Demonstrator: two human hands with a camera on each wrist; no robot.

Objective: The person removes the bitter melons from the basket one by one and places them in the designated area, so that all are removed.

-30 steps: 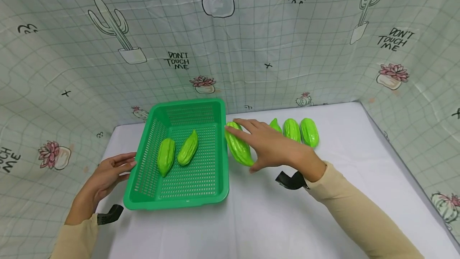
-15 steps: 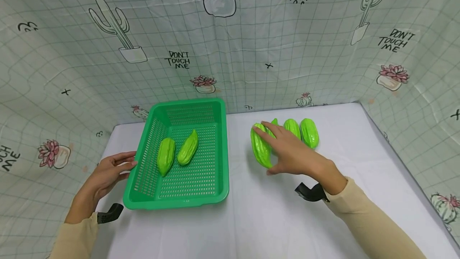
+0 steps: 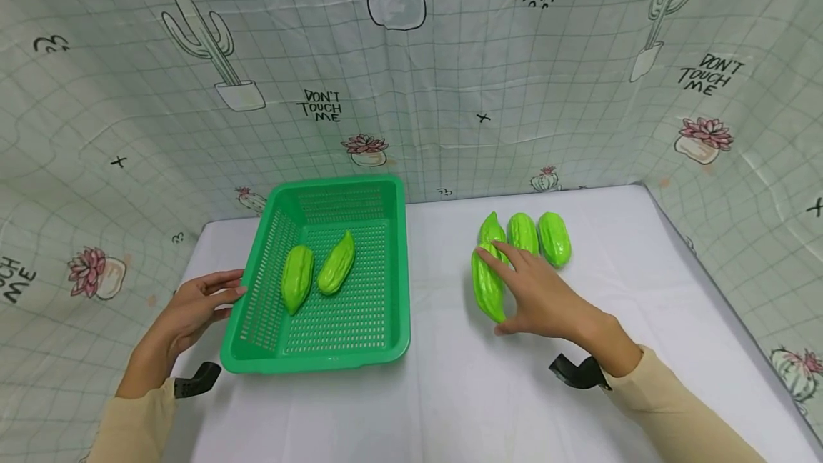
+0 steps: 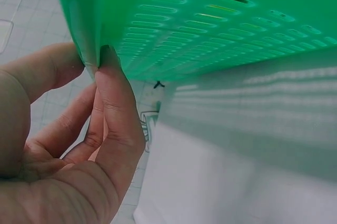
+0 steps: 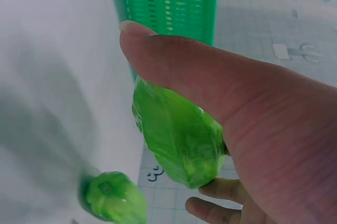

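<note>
My right hand (image 3: 553, 302) holds a light-green ribbed bitter melon (image 3: 486, 284) over the white table, right of the basket. In the right wrist view the thumb lies along one end of this bitter melon (image 5: 179, 134), with fingertips at the other. Just behind it, partly covered, is another bitter melon (image 3: 492, 227). My left hand (image 3: 196, 313) pinches the left rim of a green plastic basket (image 3: 321, 363); the left wrist view shows its thumb and a finger on either side of the basket's rim (image 4: 84, 23). Two bitter melons (image 3: 336, 263) lie inside the basket.
Two more bitter melons, a middle one (image 3: 523, 233) and a right-hand one (image 3: 554, 239), lie side by side at the back of the white table (image 3: 463, 406). A cloth backdrop (image 3: 437, 70) printed with cacti rises behind the table and at both sides.
My right hand has carried the bitter melon to the right, away from the basket, and nearer to me, uncovering more of the one behind. The left hand and the basket have stayed in place.
</note>
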